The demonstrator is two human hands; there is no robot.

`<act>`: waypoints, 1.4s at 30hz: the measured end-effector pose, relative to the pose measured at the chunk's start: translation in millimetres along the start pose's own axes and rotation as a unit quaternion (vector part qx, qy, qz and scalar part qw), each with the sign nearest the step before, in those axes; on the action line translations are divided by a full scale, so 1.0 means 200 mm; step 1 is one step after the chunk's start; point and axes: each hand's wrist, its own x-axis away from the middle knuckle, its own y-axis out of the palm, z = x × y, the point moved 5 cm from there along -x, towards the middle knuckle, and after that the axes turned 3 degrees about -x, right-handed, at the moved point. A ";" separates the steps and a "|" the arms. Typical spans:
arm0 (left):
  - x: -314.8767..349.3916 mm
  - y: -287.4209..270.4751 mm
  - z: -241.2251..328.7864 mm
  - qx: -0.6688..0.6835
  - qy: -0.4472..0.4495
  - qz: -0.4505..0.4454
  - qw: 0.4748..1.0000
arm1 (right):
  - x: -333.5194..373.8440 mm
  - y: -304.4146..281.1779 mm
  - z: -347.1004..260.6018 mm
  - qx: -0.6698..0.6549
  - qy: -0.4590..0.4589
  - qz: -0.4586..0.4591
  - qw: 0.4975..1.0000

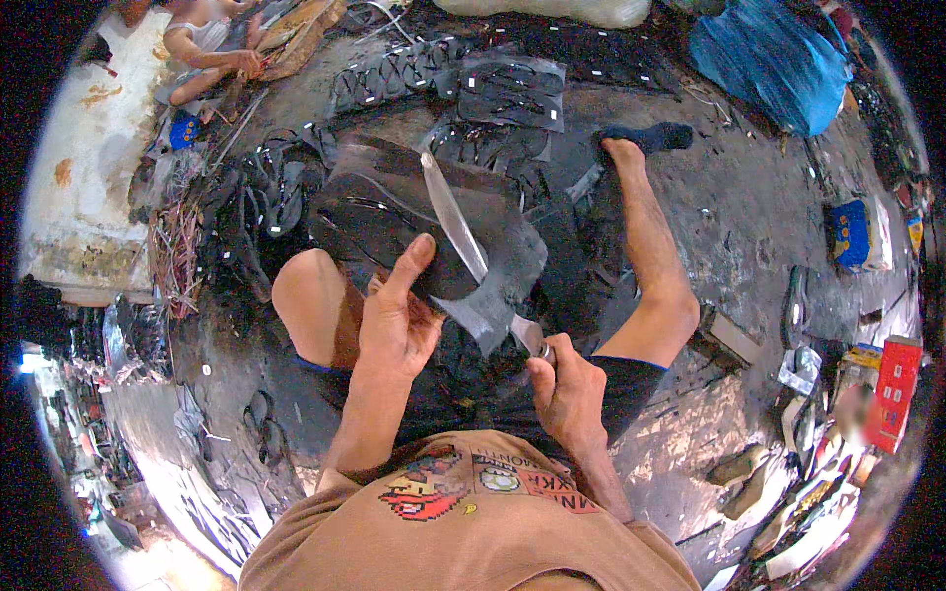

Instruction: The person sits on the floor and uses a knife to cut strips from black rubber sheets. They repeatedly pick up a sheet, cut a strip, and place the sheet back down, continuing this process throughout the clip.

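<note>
Grey, worn floor point(739, 222) surrounds the seated person, with goods stacked along the outer edges. Two bare hands are at work, centred between two bent legs. One broad black sheet point(370, 202) lies over the lap area, in front of the torso. One knife point(451, 217) crosses it diagonally; one lighter grey flap point(507, 281) covers the middle of the blade, leaving two blade sections exposed, one above and one below. Whether the flap is joined to the sheet cannot be determined. Right hand point(572, 394): fingers closed firmly around the knife handle. Left hand point(399, 315): thumb extended over the sheet, remaining fingers curled beside its near edge; whether they clamp the material cannot be determined. Surrounding items: one blue plastic bag point(774, 64) at upper right, one pale sack point(542, 10) at top centre, one red box point(895, 394) at far right, one blue package point(849, 234) above that box, and one bundle of thin strips point(177, 246) at left. One co-worker point(207, 39) sits at upper left, well apart.
</note>
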 end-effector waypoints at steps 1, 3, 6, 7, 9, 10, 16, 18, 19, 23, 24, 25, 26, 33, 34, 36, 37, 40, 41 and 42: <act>0.01 -0.01 -0.01 -0.008 0.001 0.002 1.000 | -0.02 -0.01 -0.01 0.000 0.001 -0.006 1.000; 0.04 0.02 -0.02 -0.032 -0.001 -0.005 0.999 | -0.05 -0.02 -0.04 -0.002 0.008 -0.029 1.000; 0.06 -0.05 -0.05 -0.065 -0.025 -0.014 0.997 | -0.10 -0.04 -0.09 -0.006 0.019 -0.082 0.996; 0.07 -0.05 -0.05 -0.070 -0.030 -0.004 0.997 | -0.11 -0.05 -0.12 -0.006 0.019 -0.099 0.995; 0.12 -0.02 -0.02 -0.080 -0.038 0.014 0.996 | -0.14 -0.04 -0.15 0.003 0.009 -0.121 0.993; 0.13 -0.03 -0.01 -0.115 -0.024 0.034 0.992 | -0.16 -0.02 -0.17 0.012 0.000 -0.128 0.992; 0.20 0.00 0.00 -0.298 0.083 0.092 0.947 | -0.02 0.17 -0.13 -0.038 0.018 -0.160 0.986; 0.13 -0.05 0.03 -0.392 0.142 0.131 0.899 | 0.00 0.24 -0.13 -0.074 0.032 -0.148 0.986; 0.10 -0.07 0.04 -0.411 0.155 0.164 0.883 | 0.00 0.25 -0.13 -0.076 0.036 -0.146 0.986; 0.13 -0.08 0.02 -0.331 0.136 0.149 0.922 | 0.16 0.24 -0.03 -0.111 0.091 -0.184 0.972; 0.13 -0.09 0.01 -0.345 0.135 0.160 0.915 | 0.20 0.22 -0.01 -0.122 0.119 -0.203 0.964; 0.13 -0.10 0.00 -0.358 0.134 0.163 0.909 | 0.22 0.21 0.00 -0.127 0.114 -0.195 0.966; 0.12 -0.11 0.00 -0.373 0.135 0.163 0.903 | 0.24 0.20 0.01 -0.116 0.117 -0.201 0.966; 0.07 -0.17 -0.06 -0.456 0.214 0.181 0.845 | 0.21 0.18 0.09 -0.096 0.105 -0.207 0.968; 0.06 -0.22 -0.07 -0.464 0.230 0.187 0.835 | 0.19 0.20 0.09 -0.088 0.103 -0.209 0.969; 0.07 -0.27 -0.07 -0.490 0.208 0.166 0.830 | 0.12 0.25 0.11 -0.115 0.078 -0.188 0.972; 0.06 -0.24 -0.07 -0.503 0.200 0.152 0.827 | 0.06 0.28 0.13 -0.129 0.063 -0.174 0.974; 0.15 -0.08 -0.02 -0.414 0.132 0.126 0.892 | -0.09 0.37 0.14 -0.118 -0.051 -0.132 0.983; 0.15 -0.11 -0.06 -0.414 0.106 0.122 0.896 | -0.15 0.44 0.24 -0.135 -0.080 -0.068 0.985; 0.13 -0.11 -0.06 -0.398 0.093 0.121 0.905 | -0.22 0.55 0.37 -0.155 -0.113 -0.003 0.981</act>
